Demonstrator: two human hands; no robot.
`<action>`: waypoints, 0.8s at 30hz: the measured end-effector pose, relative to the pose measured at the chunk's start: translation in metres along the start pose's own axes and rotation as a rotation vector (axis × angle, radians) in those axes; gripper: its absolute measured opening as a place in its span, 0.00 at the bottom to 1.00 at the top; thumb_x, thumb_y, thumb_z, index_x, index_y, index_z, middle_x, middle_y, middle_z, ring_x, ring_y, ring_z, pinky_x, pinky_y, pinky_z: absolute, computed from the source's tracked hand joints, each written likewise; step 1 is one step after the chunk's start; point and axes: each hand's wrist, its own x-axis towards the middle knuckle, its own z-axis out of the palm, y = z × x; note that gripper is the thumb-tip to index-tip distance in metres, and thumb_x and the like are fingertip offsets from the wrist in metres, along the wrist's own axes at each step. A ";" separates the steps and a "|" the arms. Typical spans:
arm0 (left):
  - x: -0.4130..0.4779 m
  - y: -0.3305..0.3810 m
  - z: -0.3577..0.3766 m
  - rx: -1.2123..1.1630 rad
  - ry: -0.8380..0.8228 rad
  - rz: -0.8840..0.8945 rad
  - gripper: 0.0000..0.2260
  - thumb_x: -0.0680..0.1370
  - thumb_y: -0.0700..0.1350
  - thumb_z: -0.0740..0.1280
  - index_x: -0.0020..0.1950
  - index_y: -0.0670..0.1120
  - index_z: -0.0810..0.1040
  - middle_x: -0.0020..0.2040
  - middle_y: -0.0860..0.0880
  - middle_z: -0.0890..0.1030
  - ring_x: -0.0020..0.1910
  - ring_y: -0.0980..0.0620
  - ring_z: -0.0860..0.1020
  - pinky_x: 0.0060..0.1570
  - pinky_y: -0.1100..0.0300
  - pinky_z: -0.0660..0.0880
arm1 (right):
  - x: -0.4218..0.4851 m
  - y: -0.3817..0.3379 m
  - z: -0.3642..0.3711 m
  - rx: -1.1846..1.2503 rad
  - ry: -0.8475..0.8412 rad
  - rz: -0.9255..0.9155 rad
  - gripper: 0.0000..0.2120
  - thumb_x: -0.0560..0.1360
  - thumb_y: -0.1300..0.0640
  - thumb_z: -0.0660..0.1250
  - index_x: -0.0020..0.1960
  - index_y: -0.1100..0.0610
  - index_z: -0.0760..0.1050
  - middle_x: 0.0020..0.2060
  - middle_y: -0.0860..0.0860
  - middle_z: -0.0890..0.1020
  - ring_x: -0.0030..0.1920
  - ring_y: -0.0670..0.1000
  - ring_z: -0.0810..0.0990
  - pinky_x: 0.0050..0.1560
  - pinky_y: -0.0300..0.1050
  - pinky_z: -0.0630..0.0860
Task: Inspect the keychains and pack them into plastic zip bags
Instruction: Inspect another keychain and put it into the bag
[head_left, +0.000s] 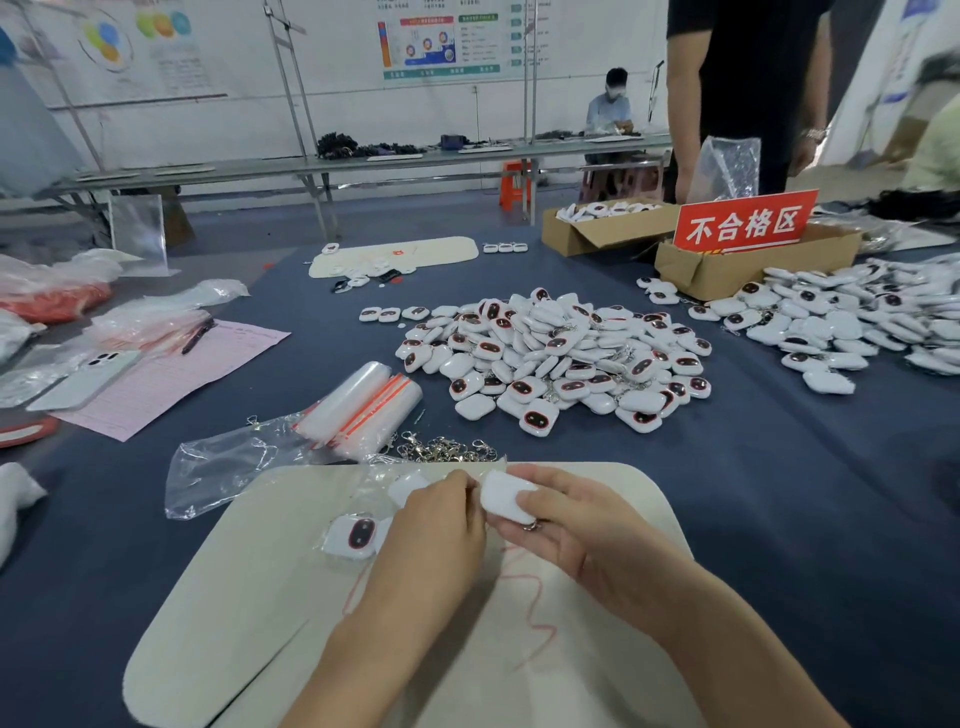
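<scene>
Head view: a white keychain (508, 496) sits between both hands above a beige mat (260, 623); the right hand (571, 525) grips it with curled fingers, thumb on top; the left hand (436, 525), fingers bent, pinches its left edge; just left of the left hand lies one bagged keychain (356, 535), face up; beyond the hands are loose metal clasps (447, 449) and rolled zip bags (363, 402); farther on the blue counter (779, 493), two keychain piles (556, 353); behind them two cardboard boxes (727, 270), one bearing a red sign (743, 221).
</scene>
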 end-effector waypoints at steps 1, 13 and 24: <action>0.001 0.000 0.000 -0.024 0.012 -0.007 0.10 0.84 0.46 0.57 0.51 0.46 0.78 0.47 0.47 0.82 0.49 0.44 0.79 0.50 0.48 0.74 | 0.000 0.002 0.002 -0.007 0.004 0.003 0.13 0.80 0.69 0.63 0.64 0.65 0.74 0.55 0.61 0.85 0.56 0.57 0.85 0.49 0.42 0.83; -0.001 0.010 -0.003 -0.004 0.088 0.080 0.10 0.83 0.48 0.58 0.50 0.47 0.78 0.45 0.51 0.82 0.47 0.48 0.79 0.50 0.50 0.74 | 0.007 0.022 0.018 -0.515 0.200 -0.224 0.11 0.81 0.67 0.62 0.57 0.53 0.73 0.49 0.56 0.82 0.42 0.51 0.80 0.46 0.41 0.79; 0.000 0.015 -0.006 0.117 0.034 0.160 0.12 0.84 0.51 0.56 0.47 0.51 0.77 0.45 0.53 0.81 0.46 0.50 0.78 0.48 0.52 0.74 | 0.004 0.028 0.011 -0.801 0.113 -0.421 0.13 0.75 0.68 0.59 0.50 0.52 0.76 0.43 0.58 0.84 0.35 0.53 0.80 0.37 0.45 0.78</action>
